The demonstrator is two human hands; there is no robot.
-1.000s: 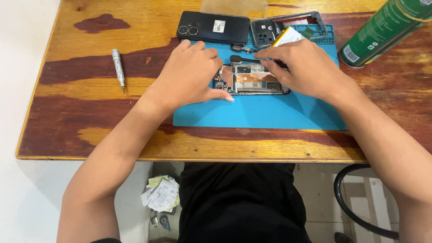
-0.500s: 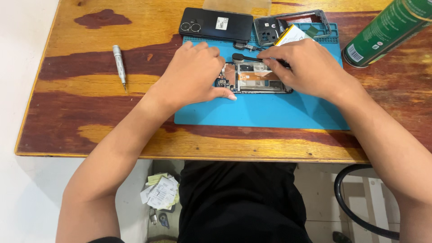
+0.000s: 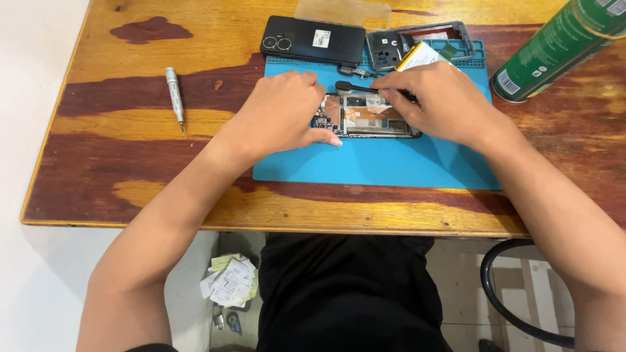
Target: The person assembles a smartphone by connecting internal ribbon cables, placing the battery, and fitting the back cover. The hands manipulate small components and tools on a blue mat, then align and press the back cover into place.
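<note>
- Opened phone point(image 3: 373, 116) half hidden under both hands.
- Left hand point(image 3: 287, 111) at 9 o'clock, fingers curled, pressing its edge.
- Right hand point(image 3: 437, 101) at 3 o'clock, fingers pinching black tool point(image 3: 352, 87).

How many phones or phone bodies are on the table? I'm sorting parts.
3. An opened phone lies on the blue mat between both hands; a black phone lies at the mat's far edge; an empty frame sits beside it. None seem hidden.

Worn wooden table point(image 3: 130, 189) against a white wall point(image 3: 26, 98), tiled floor point(image 3: 456, 274) below
</note>
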